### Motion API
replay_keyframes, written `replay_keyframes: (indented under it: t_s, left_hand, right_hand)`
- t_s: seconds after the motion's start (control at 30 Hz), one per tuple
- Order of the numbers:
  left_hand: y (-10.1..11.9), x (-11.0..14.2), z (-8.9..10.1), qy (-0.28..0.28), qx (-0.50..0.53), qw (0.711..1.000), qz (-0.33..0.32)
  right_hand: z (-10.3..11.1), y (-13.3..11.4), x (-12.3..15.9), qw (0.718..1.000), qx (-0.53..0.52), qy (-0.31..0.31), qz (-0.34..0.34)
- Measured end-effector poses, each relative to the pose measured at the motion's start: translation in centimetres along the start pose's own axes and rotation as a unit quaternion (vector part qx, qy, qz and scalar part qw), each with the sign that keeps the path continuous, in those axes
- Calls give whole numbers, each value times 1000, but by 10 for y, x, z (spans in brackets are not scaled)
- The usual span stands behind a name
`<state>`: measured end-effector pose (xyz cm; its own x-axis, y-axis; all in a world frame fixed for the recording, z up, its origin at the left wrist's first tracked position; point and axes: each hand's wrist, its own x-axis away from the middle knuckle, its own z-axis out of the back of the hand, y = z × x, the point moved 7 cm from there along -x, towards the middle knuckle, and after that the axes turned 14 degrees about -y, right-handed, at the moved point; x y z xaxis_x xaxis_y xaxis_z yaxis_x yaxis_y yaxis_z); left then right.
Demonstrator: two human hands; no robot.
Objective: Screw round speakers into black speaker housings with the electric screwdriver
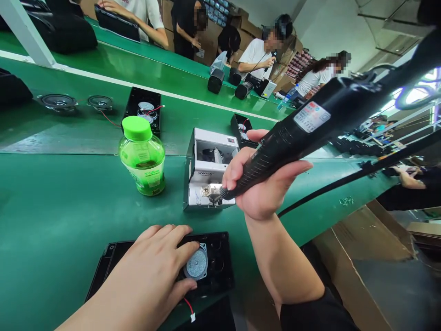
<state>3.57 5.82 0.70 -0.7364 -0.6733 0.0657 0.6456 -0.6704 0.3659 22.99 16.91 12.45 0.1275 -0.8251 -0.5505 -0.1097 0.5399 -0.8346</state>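
Observation:
My right hand [263,184] is wrapped round a black electric screwdriver [292,131], tilted with its tip down at the metal pick-up part of a screw feeder [212,168]. Below, my left hand [158,262] lies with fingers spread over a black speaker housing [220,262]. Its index finger and thumb touch near the edges of a round grey-backed speaker driver [196,264] set in the housing. A short red wire with a white plug [192,316] hangs out near the thumb. The part of the housing under my palm is hidden.
A green-capped bottle [142,156] stands left of the feeder. Behind are another housing [143,108], a smaller one [241,126] and two loose drivers [58,102]. A cable [344,181] crosses the right side above a cardboard box [368,243]. Several people work across the bench.

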Motion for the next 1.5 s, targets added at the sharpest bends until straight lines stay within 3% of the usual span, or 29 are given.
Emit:
replay_keyframes:
  t_s: [0.17,0.3,0.5,0.57,0.63,0.7,0.8,1.0,1.33,1.5]
  left_hand:
    - [-1,2,2,18,-9,1000,-10]
    - [2,4,7,47,-23,998,-21]
    - [1,7,5,81,-19,996,-37]
    - [-4,10,-3,83,-15,996,-28]
    - [-10,14,-14,76,-9,997,-12]
    - [-14,18,-22,67,-4,998,-1]
    - [-17,22,-27,63,-6,998,7]
    - [-14,27,-21,68,1,998,12]
    - [1,21,-10,67,21,997,20]
    - [5,19,-6,65,-5,998,8]
  right_hand:
    - [3,4,2,1000,-15,-10,12]
    - [1,-2,11,1000,-16,17,-12]
    - [0,-57,30,998,-3,60,-8]
    - [6,-73,35,997,-2,51,-57]
    - [9,-80,39,992,-7,-2,-127]
    - [9,-78,46,981,-23,-55,-184]
    - [6,-65,58,973,-60,-57,-217]
    - [-9,-41,63,980,-75,-15,-182]
    - [-11,-31,71,979,-99,-40,-176]
    - [-13,-28,71,970,-99,-75,-208]
